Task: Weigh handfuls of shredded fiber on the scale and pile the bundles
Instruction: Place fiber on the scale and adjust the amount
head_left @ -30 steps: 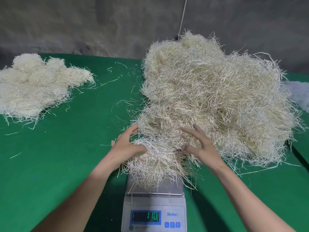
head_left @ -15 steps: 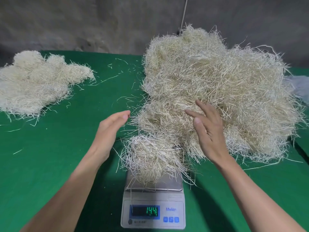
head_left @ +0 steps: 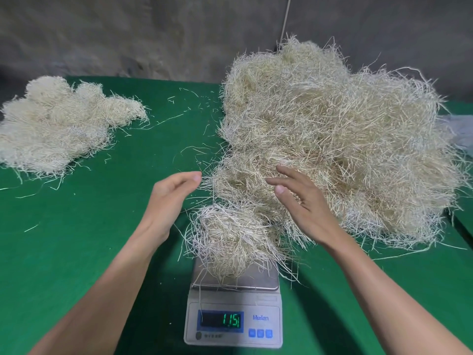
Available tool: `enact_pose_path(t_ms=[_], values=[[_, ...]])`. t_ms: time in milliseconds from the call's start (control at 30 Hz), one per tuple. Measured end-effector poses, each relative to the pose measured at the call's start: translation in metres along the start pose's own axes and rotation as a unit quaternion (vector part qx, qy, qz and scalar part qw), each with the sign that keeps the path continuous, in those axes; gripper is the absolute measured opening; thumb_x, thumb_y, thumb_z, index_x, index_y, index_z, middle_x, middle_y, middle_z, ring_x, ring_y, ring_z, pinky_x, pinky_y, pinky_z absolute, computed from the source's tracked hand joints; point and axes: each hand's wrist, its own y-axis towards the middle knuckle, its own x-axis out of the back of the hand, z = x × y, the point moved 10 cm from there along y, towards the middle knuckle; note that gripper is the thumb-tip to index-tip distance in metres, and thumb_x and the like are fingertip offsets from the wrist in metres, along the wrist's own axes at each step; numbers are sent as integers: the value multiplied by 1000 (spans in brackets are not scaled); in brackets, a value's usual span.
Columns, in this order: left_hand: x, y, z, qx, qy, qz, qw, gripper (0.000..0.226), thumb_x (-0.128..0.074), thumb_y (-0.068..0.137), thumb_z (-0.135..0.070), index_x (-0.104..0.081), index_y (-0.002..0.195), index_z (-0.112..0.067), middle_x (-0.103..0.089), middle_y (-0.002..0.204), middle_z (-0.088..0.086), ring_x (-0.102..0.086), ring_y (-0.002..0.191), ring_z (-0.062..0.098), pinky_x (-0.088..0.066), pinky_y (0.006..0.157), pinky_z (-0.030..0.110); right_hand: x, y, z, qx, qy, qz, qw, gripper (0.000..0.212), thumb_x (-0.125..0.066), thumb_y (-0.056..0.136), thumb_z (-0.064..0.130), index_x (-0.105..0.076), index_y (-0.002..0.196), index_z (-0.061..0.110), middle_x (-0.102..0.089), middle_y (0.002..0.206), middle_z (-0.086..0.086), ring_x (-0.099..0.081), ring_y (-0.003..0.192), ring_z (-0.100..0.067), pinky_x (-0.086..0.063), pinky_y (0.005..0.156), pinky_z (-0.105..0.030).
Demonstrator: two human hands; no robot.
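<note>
A white digital scale (head_left: 234, 321) stands at the near middle of the green table, its display showing green digits. A handful of pale shredded fiber (head_left: 227, 242) lies on its steel pan, strands hanging over the edges. Behind it rises a large heap of fiber (head_left: 332, 139). My left hand (head_left: 171, 198) hovers left of the handful, fingers relaxed, holding nothing. My right hand (head_left: 304, 203) hovers over the front of the heap, fingers spread and empty. A lower pile of weighed bundles (head_left: 56, 124) lies at the far left.
Loose strands are scattered over the green table cloth (head_left: 89, 239) between the two piles. A grey wall stands behind the table, with a thin white cord (head_left: 286, 14) hanging down it. Something pale (head_left: 460, 134) lies at the right edge.
Both hands have let go of the handful on the scale and lifted away from it. The display reading has changed. The view has shifted slightly.
</note>
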Motion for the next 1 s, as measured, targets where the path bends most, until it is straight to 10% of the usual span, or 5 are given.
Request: enact_pose_path(t_ms=[1000], values=[[-3,8,3,-7,15,-3,1000,10,-61,88,-27,-69,90,-33,-69,104,-13,-53,86,-24,-27,74,9,-4,1,5,3,3,15,1000,40,-39,90,42,-59,121,24,-42,143,2,-31,128,-5,-15,107,-29]])
